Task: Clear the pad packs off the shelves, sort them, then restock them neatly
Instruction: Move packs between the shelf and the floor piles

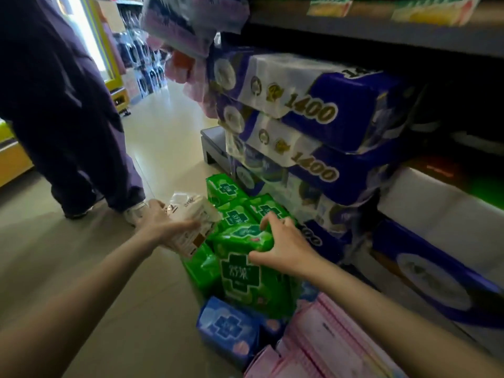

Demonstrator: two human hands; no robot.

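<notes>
Sorting stage, seen from the head camera. The pad packs are shown gathered on the floor in colour groups below the shelving, not on the shelves. The right hand [283, 248] is curled over the upper corner of the nearest green pad pack [242, 266], thumb on its printed face and fingers [268, 221] hooked over its top edge; the pack is thus gripped, not merely touched. This pack is stood roughly upright, its long axis running away from the hand towards the floor. More green packs [231, 203] are stacked just beyond the fingertips. The left hand [166, 227] is held palm-up just to the left of the green group, with a white pack [191, 214] resting in its loosely curled fingers. A blue pack [229, 326] and the pink packs [321, 339] are laid nearer the wrist side of the right hand. The right hand is judged the nearer for moving the green pack.
</notes>
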